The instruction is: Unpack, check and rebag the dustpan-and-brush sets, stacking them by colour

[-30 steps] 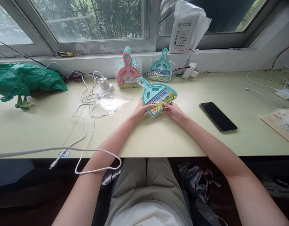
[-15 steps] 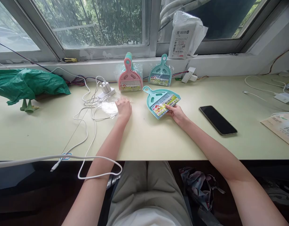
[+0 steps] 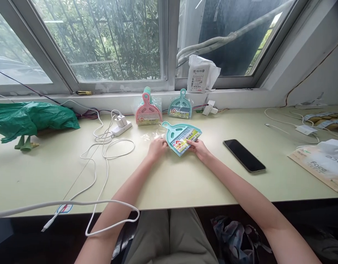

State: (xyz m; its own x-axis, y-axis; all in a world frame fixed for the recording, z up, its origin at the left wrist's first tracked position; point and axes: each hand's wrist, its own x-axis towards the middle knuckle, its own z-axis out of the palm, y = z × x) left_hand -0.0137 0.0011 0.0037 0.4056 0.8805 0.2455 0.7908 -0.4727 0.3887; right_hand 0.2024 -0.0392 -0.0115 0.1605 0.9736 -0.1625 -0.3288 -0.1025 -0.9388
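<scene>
A turquoise dustpan (image 3: pixel 173 134) with a small brush and a printed label card is tilted above the table, its handle pointing to the upper left. My right hand (image 3: pixel 199 148) pinches its lower right edge, thumb over the card. My left hand (image 3: pixel 157 149) is closed beside the dustpan's left edge, gripping a crumpled clear plastic bag (image 3: pixel 149 136) that spreads out behind the knuckles. Behind stand a pink dustpan (image 3: pixel 148 110) at the front of a wrapped stack and another turquoise dustpan (image 3: pixel 180 106) in clear wrap, leaning at the wall.
White cables (image 3: pixel 107 176) loop across the left side and over my left forearm. A power strip (image 3: pixel 121 128) lies behind them, with a green plastic bag (image 3: pixel 37 119) farther left. To the right are a black phone (image 3: pixel 244 156) and a tissue pack (image 3: pixel 320 161).
My left hand has moved right with the plastic bag, from beside the cables up to the dustpan's left edge. My right hand still holds the dustpan. The camera view has shifted.
</scene>
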